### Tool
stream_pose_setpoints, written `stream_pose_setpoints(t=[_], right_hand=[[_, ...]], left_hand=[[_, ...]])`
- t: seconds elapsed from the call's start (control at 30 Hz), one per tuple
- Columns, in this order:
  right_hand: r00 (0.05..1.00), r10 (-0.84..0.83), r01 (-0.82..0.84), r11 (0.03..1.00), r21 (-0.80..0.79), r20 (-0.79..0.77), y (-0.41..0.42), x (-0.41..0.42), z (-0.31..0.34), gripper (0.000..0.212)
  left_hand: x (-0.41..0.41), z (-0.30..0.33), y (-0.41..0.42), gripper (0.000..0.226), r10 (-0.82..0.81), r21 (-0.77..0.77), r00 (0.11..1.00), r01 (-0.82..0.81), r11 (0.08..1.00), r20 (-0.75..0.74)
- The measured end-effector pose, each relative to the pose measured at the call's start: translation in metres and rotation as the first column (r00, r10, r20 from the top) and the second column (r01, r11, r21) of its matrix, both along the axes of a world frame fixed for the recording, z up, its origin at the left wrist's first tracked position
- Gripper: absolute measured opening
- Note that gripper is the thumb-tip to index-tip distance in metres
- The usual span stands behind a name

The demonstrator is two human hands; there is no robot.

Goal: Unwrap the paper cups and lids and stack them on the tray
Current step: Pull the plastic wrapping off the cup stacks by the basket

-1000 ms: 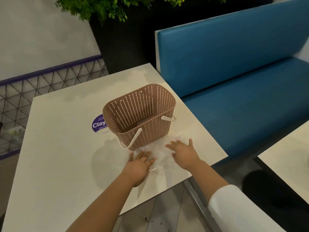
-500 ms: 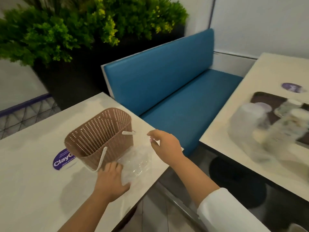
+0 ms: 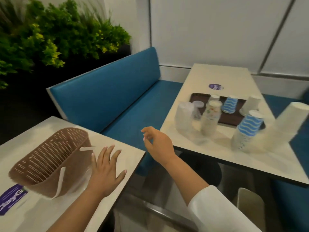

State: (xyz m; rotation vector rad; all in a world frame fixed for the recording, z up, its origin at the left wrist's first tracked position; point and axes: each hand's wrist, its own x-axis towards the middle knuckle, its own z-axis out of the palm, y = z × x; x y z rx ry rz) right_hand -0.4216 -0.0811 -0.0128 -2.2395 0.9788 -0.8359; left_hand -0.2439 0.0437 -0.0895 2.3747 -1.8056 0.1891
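Both hands empty, between two tables

Left hand (image 3: 107, 171) lies spread over clear wrap (image 3: 83, 179) beside the brown basket (image 3: 50, 163); right hand (image 3: 158, 144) hangs loosely curled, empty. Wrapped cup stacks (image 3: 210, 119) stand around the tray (image 3: 234, 118) on the far table (image 3: 222, 77).

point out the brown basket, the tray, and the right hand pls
brown basket (image 3: 48, 158): head view, on its perforated inner wall.
tray (image 3: 228, 118): head view, on a bare dark patch between the cup stacks.
right hand (image 3: 158, 144): head view, on the back of the hand.
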Motion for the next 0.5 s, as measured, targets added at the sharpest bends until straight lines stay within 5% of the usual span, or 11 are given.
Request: stream_pose_setpoints(t=[0.3, 0.5], right_hand=[[0.977, -0.211, 0.21, 0.978, 0.006, 0.021, -0.048, -0.084, 0.012, 0.025], [0.931, -0.366, 0.366, 0.93, 0.027, -0.006, -0.096, -0.147, 0.016, 0.025]], left_hand=[[-0.094, 0.038, -0.102, 0.061, -0.349, -0.238, 0.93, 0.315, 0.919, -0.117], [-0.17, 0.048, -0.161, 0.071, -0.468, -0.322, 0.802, 0.362, 0.875, -0.37]])
